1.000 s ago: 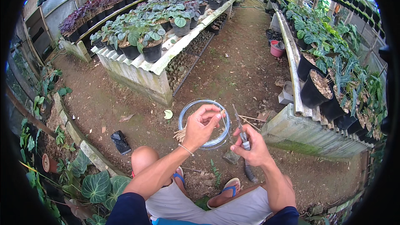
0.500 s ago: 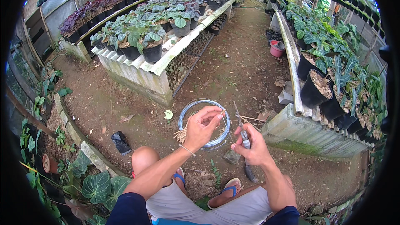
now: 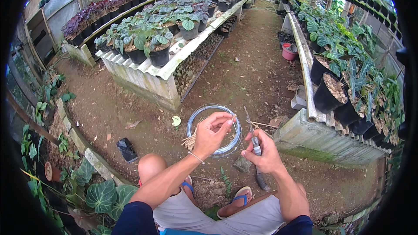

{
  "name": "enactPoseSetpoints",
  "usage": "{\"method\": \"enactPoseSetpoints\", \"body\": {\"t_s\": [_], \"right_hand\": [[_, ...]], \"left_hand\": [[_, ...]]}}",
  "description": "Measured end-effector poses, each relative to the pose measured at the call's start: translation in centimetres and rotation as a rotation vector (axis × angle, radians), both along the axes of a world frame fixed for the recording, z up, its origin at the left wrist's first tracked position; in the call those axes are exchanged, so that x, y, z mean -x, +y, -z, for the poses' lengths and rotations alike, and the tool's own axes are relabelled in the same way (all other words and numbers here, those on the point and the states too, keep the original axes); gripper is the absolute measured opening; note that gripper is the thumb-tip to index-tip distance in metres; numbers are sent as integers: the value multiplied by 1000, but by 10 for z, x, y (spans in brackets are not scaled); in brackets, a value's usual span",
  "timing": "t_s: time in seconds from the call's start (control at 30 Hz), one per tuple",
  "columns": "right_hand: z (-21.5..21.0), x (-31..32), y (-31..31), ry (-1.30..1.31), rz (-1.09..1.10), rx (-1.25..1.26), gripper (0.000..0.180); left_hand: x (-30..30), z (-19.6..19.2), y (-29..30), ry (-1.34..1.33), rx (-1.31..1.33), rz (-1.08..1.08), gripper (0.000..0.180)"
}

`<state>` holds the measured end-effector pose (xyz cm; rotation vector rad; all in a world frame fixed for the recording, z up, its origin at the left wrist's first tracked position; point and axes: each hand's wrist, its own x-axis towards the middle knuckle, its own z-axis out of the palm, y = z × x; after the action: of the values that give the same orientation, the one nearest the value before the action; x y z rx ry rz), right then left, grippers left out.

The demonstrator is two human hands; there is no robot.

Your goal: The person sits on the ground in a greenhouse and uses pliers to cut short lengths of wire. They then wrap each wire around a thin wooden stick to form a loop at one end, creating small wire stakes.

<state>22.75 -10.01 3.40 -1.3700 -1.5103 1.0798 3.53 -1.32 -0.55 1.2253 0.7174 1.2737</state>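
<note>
My left hand [image 3: 212, 132] is closed in a pinch on a thin wire, with a small tan tip showing at the fingertips. From there the wire [image 3: 238, 132] runs down to my right hand [image 3: 264, 154], whose thumb and finger press near its lower end. That hand also grips a grey-handled tool [image 3: 257, 149] with a narrow dark blade-like end pointing up; its exact kind cannot be made out. Below my hands a coil of silvery wire [image 3: 190, 124] lies on the soil. A bundle of thin tan sticks [image 3: 189, 142] rests on the coil, partly behind my left hand.
A grey stone block [image 3: 242, 163] and a dark curved handle-like piece [image 3: 262, 182] are below my right hand. A black plastic bundle [image 3: 126, 149] lies to the left. Concrete benches [image 3: 143, 82] with potted plants flank the dirt path; a red pot [image 3: 289, 52] stands farther off.
</note>
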Motion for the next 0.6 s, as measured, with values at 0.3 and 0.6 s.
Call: {"method": "enactPoseSetpoints", "body": {"t_s": [0.3, 0.6], "right_hand": [[1, 2, 0, 1, 26, 39, 36], [-1, 2, 0, 16, 16, 6, 35]], "left_hand": [[1, 0, 3, -61, 84, 1, 19], [-1, 0, 3, -82, 113, 21, 21]]}}
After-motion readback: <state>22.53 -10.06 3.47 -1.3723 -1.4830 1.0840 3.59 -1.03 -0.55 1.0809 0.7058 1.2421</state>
